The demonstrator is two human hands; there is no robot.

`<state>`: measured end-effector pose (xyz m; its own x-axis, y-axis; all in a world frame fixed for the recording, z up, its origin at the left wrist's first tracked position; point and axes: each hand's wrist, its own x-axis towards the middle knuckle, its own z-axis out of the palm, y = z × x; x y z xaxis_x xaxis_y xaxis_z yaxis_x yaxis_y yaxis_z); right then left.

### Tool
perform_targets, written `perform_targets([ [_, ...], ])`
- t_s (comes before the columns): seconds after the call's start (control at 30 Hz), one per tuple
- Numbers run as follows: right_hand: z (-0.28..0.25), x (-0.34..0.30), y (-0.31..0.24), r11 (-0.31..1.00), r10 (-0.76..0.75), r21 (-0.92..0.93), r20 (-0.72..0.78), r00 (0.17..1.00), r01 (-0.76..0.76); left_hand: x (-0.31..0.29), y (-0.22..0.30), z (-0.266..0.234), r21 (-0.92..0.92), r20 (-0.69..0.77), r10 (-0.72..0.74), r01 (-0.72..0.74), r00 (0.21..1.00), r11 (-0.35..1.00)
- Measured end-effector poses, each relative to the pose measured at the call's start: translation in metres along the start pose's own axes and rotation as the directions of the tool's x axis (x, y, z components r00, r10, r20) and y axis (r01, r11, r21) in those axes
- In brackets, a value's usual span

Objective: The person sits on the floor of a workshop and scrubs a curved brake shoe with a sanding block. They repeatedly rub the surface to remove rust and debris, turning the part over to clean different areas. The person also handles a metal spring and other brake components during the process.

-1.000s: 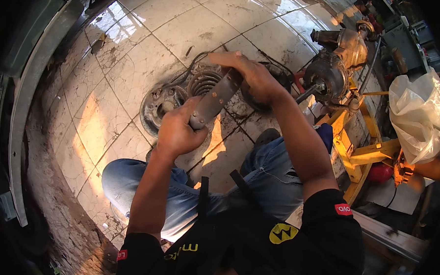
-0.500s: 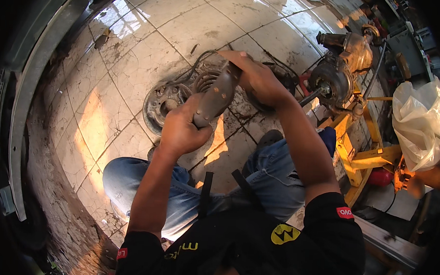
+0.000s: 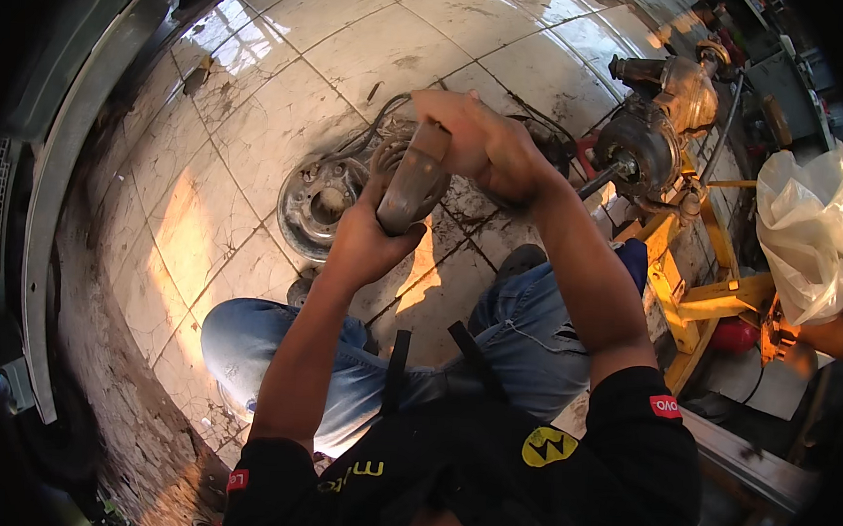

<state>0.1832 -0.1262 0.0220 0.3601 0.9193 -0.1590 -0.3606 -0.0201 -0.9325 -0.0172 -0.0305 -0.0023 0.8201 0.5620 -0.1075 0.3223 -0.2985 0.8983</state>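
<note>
A dark, curved brake shoe point(image 3: 414, 183) is held up in front of me above the floor. My left hand point(image 3: 371, 237) is wrapped round its near end, thumb on the near side. My right hand point(image 3: 490, 153) is bent over the far end, where a thin tan edge, perhaps a sheet, lies against the shoe. Blur hides the fingertips, and I cannot make out what they grip. Beneath the left hand, a round, dirty metal plate point(image 3: 301, 215) with a central hole lies on the tiles, next to a coil spring point(image 3: 386, 153).
At the right, a greasy axle housing point(image 3: 687, 96) with a dark hub point(image 3: 638, 155) rests on a yellow stand point(image 3: 721, 300). A clear plastic bag point(image 3: 804, 237) hangs beside it. Dark cable point(image 3: 376, 120) trails over the floor tiles point(image 3: 259, 115). A metal-edged panel point(image 3: 42, 218) stands left.
The brake shoe has turned in my left hand, its riveted face less in view. My right hand has shifted slightly over the shoe's far end.
</note>
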Motion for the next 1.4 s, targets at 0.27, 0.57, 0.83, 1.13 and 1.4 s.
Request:
perform_targets([
  [0.27, 0.028, -0.023, -0.013, 0.984, 0.165, 0.082, -0.111, 0.980, -0.157, 0.000, -0.009, 0.003, -0.003, 0.033, -0.036, 0.036, 0.999, 0.999],
  [0.57, 0.022, -0.022, 0.001, 0.996, -0.005, -0.090, -0.069, 0.998, -0.001, 0.008, -0.018, 0.006, 0.252, -0.075, 0.191, -0.166, 0.979, 0.953],
  [0.83, 0.029, -0.028, -0.011, 0.937, -0.086, -0.342, -0.031, 0.996, 0.071, 0.007, -0.013, -0.003, 0.531, -0.092, 0.322, -0.227, 0.942, 0.816],
  [1.13, 0.016, -0.026, -0.015, 0.558, 0.121, -0.829, 0.035, 0.992, -0.039, 0.007, -0.003, -0.039, 0.677, 0.116, 0.190, -0.218, 0.975, 0.703],
  [1.4, 0.016, -0.005, 0.017, 0.650, -0.044, -0.729, 0.248, 0.968, 0.216, 0.019, 0.025, -0.082, 0.757, 0.330, 0.266, -0.422, 0.906, 0.499],
])
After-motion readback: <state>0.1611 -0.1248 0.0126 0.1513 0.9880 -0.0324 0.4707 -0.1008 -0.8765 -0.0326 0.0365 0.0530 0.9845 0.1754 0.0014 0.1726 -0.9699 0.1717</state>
